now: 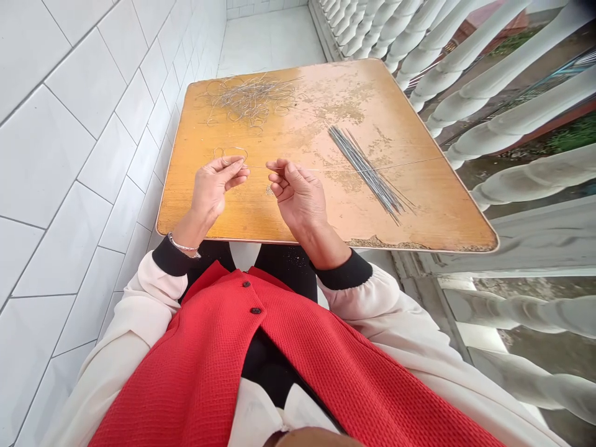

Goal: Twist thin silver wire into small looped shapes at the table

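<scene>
Above the near part of the wooden table (298, 214), my left hand (216, 186) pinches a thin metal wire whose bent, looped end (223, 152) curls up over the fingers. From there the wire (395, 166) runs to the right, nearly straight, past my right hand and out over the table toward its right edge. My right hand (300, 192) is closed around the wire with thumb and fingers, a short gap away from the left. Small pale bits (269, 190) lie on the tabletop between the two hands.
A tangled heap of bent wires (254, 99) lies at the table's far left. Straight grey wires (365, 171) form a bundle on the right half. White tiled wall (69, 161) rises on the left; a white baluster railing (493, 133) runs along the right.
</scene>
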A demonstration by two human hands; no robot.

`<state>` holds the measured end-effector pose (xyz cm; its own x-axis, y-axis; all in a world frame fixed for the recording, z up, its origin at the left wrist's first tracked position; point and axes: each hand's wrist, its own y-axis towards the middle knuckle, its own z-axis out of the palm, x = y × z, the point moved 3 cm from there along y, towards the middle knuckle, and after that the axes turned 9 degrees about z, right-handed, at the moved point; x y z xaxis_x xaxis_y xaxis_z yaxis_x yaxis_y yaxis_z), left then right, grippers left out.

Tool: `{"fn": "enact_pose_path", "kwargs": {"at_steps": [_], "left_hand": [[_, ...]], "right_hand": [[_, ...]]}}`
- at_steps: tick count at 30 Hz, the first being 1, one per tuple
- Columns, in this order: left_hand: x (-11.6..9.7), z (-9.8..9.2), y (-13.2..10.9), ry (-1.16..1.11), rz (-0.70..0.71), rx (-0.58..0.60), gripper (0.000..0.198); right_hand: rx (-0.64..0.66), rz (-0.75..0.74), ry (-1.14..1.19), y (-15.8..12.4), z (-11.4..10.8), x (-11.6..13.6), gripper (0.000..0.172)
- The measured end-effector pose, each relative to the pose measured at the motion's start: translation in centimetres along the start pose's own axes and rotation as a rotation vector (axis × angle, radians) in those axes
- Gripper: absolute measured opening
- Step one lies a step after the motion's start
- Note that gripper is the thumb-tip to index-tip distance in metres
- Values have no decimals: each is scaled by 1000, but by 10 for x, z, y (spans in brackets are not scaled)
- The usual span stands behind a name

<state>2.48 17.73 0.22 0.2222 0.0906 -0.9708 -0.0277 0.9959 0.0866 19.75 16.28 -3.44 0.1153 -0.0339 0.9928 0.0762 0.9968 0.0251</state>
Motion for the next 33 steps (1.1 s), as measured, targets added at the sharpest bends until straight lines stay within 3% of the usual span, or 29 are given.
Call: {"fn": "enact_pose_path", "kwargs": {"at_steps": [9, 16, 19, 22, 27, 33], "left_hand": [[4, 7, -6, 6, -31, 79, 12], [13, 13, -10, 132, -70, 123, 24], [15, 14, -9, 223, -62, 146, 25], [15, 13, -7, 296, -50, 146, 25], [9, 12, -4, 332, -58, 152, 28], [7, 8, 0, 232, 44, 124, 21]], "right_hand": [[-53, 33, 44, 6, 3, -5, 54], [111, 82, -193, 6, 10, 1, 51], [122, 93, -381, 9, 13, -2, 34], [92, 72, -444, 10, 13, -3, 40], [47, 116, -266, 7, 14, -4, 43], [43, 256, 108, 4, 13, 0, 18]]}}
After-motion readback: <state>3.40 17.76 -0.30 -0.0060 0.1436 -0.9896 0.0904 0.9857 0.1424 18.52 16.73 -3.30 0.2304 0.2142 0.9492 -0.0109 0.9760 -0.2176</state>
